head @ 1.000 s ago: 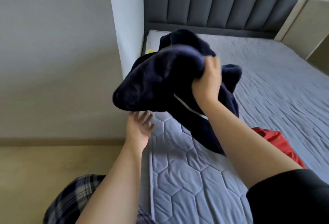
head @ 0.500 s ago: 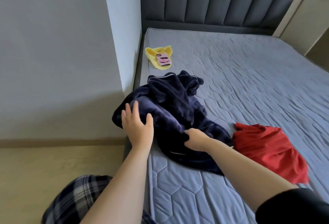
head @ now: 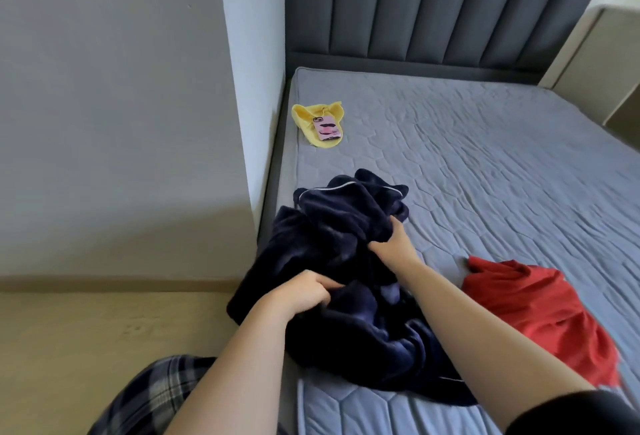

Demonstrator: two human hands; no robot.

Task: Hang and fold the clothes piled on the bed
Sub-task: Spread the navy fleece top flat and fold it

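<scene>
Three pieces of clothing lie on the mattress (head: 485,157): one navy garment (head: 332,227) at the left edge, one red garment (head: 540,310) near the front right, and one yellow cloth (head: 304,116) by the far left corner. One phone (head: 327,128) lies on the yellow cloth. Two hands grip the navy garment: left hand (head: 304,291) and right hand (head: 391,244).

Navy fleece garment (head: 349,247) heaped at lower centre, on the near left edge of the bed (head: 502,164). Left hand (head: 304,291) grips a fold low on it — right hand (head: 393,244) grips a fold higher up. Red garment (head: 540,310) at lower right, just beside. Yellow cloth (head: 311,119) at upper centre — a pink phone (head: 326,128) lies on it.
</scene>
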